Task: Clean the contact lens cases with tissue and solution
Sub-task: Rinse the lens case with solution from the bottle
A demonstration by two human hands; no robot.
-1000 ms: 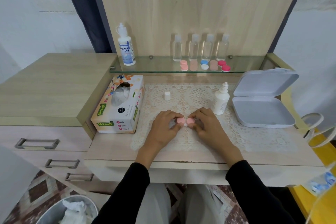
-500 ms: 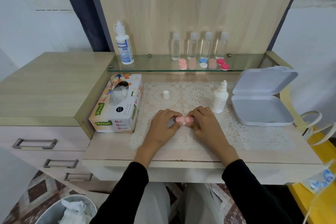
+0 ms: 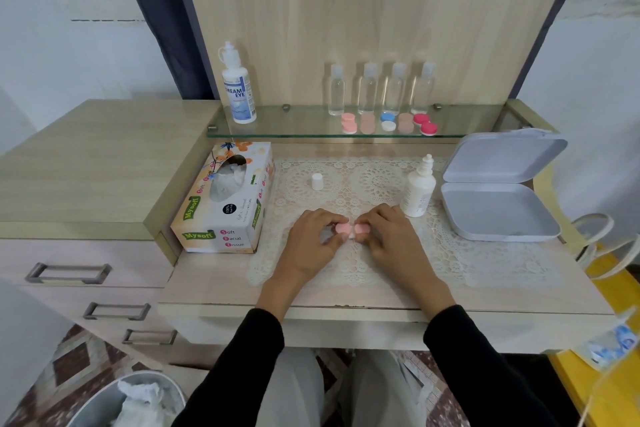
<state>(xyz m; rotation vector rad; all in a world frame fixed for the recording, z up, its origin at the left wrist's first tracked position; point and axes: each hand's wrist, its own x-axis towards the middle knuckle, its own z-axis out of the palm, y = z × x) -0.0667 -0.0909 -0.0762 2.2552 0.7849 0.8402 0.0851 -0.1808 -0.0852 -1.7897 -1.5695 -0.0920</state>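
– At the middle of the bench (image 3: 214, 288), on the lace mat (image 3: 450, 253), lies the pink lens case (image 3: 350, 229), its two round lids (image 3: 344, 228) side by side.
– And the hands?
– Each pinches one lid. The left hand (image 3: 311, 243) takes the left lid and the right hand (image 3: 391, 239) the right one.
– Which step, then?
– Probably twisting the lids, though whether off or on cannot be told. The solution bottle (image 3: 417, 194) stands uncapped just beside the right hand, and its cap (image 3: 317, 181) sits apart, farther back. So solution seems to be in use.
– Next move?
– If the lids come off, one hand must steady the base while the other reaches left to the tissue box (image 3: 225, 204) for a sheet. More cases (image 3: 388, 123) stand on the glass shelf (image 3: 294, 125) behind.
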